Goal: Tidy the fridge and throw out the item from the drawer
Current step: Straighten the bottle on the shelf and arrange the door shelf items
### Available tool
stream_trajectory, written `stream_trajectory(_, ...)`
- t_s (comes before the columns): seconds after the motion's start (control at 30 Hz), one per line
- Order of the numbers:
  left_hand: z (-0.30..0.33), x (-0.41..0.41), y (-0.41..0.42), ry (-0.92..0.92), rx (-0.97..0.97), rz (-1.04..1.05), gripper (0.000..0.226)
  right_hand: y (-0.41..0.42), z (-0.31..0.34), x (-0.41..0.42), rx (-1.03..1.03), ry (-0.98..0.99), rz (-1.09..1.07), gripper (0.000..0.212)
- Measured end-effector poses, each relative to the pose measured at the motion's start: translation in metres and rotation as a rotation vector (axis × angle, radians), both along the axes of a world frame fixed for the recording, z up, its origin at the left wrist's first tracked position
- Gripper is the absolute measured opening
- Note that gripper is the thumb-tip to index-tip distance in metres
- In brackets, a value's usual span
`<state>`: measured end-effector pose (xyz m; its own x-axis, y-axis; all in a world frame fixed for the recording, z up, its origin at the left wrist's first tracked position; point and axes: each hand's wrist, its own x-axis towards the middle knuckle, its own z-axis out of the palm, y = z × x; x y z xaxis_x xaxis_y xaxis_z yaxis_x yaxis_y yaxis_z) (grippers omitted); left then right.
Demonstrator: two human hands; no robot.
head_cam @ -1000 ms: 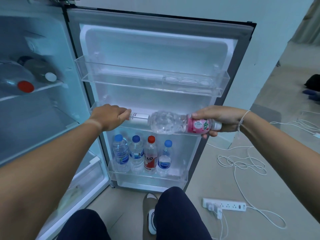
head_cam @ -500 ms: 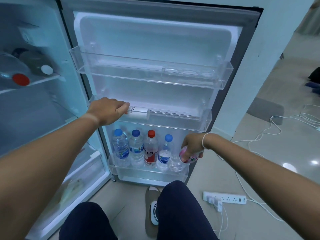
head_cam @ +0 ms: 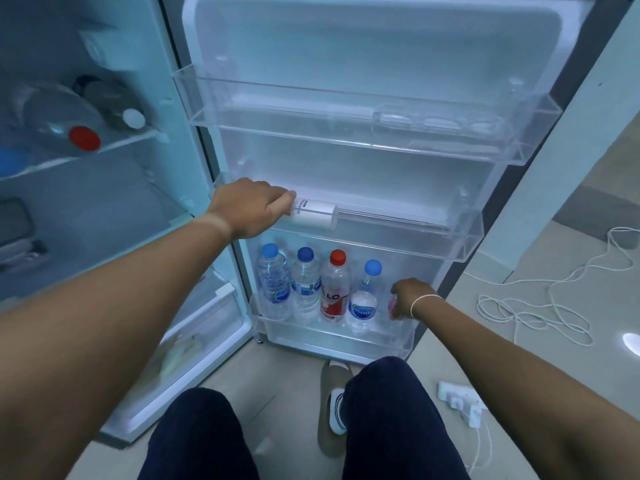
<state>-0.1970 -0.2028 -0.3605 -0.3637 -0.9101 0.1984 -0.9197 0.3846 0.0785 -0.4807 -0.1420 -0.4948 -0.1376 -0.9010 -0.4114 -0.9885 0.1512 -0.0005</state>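
The fridge door stands open in front of me. My right hand (head_cam: 408, 297) is shut on a clear bottle with a pink label (head_cam: 393, 306), holding it upright in the bottom door shelf (head_cam: 329, 336), at the right end of a row of several water bottles (head_cam: 304, 289). My hand hides most of the pink bottle. My left hand (head_cam: 251, 206) grips the left rim of the middle door shelf (head_cam: 464, 237), next to a white-capped clear tube (head_cam: 320, 213) lying in that shelf. The crisper drawer (head_cam: 194, 337) sits low on the left with something pale inside.
Bottles with a red cap (head_cam: 84, 137) and a white cap (head_cam: 133, 118) lie on an inner fridge shelf at the left. The top door shelf (head_cam: 363, 133) holds nothing. A white cable (head_cam: 540, 299) and power strip (head_cam: 462, 398) lie on the floor at the right. My knees and a shoe are below.
My right hand carried the pink-label bottle from sideways at middle-shelf height down into the bottom door shelf, setting it upright at the row's right end. My left hand stayed on the middle shelf.
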Motion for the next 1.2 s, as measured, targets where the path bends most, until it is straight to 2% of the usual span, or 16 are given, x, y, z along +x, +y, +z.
stream_trajectory(0.07, 0.000, 0.000, -0.001, -0.004, -0.006, -0.002, 0.054, -0.002, -0.010, 0.000, -0.027, -0.007, 0.006, 0.017)
stream_trajectory(0.13, 0.000, 0.000, -0.001, 0.001, -0.009, -0.006, 0.055, -0.004, -0.019, -0.001, -0.047, -0.024, -0.003, 0.012)
stream_trajectory(0.4, 0.001, -0.002, 0.000, -0.007, -0.011, -0.006, 0.053, 0.001, -0.046, -0.002, -0.129, -0.089, -0.025, 0.031)
stream_trajectory(0.73, 0.003, -0.003, 0.003, -0.007, 0.002, 0.003, 0.053, 0.004, -0.031, 0.002, -0.236, -0.170, -0.043, 0.043)
stream_trajectory(1.1, 0.013, -0.005, 0.018, -0.021, 0.017, 0.058, 0.058, 0.026, 0.021, 0.008, -0.333, -0.215, -0.048, 0.056)
stream_trajectory(1.2, 0.014, -0.004, 0.022, -0.013, 0.005, 0.082, 0.051, 0.031, 0.036, 0.016, -0.369, -0.253, -0.016, 0.055)
